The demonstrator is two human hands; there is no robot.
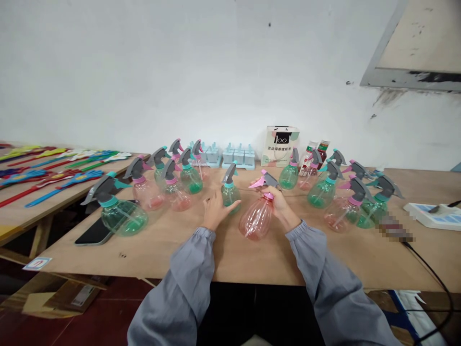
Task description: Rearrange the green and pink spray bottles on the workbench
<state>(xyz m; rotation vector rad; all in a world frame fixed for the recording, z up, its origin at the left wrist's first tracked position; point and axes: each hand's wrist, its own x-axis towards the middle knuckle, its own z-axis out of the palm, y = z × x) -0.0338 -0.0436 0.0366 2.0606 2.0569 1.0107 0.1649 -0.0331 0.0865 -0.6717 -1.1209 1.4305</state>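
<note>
My right hand (283,207) is wrapped round the neck of a clear pink spray bottle (255,218) with a pink and grey trigger head. The bottle leans slightly, and I cannot tell whether its base touches the table. Just left of it, my left hand (216,210) is open, thumb stretched out to the right and fingers apart. A green spray bottle (230,192) with a teal and grey head stands upright behind that hand, its lower part partly covered by the thumb. Whether the hand touches it, I cannot tell.
Several pink and green spray bottles stand left (124,218) and right (340,215) on the wooden table (252,266). A phone (92,232) lies under one. Blue popsicle moulds (238,157) and a paper bag (280,148) stand behind. A cable (432,271) hangs at right.
</note>
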